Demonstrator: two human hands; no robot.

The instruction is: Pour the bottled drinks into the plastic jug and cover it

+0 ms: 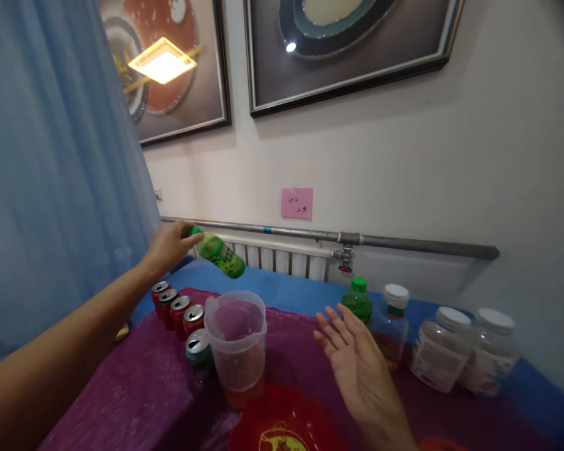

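My left hand [172, 244] grips a green plastic bottle [220, 255] by its cap end. The bottle is tilted in the air, its base pointing down to the right, above and behind a clear plastic measuring jug [239, 351]. A little brownish liquid shows near the jug's bottom. Over the table's right half, my right hand [352, 357] is held open, palm up, with nothing in it. Just behind its fingers stands a green bottle with a green cap [358, 300]; whether they touch, I cannot tell.
Several opened drink cans [181, 310] line up left of the jug. In front lies a red dish [282, 416]. At right stand a white-capped bottle [395, 313] and two clear jars [442, 351]. A purple sheet [126, 388] covers the blue table; behind run a radiator [282, 260] and pipe [404, 246].
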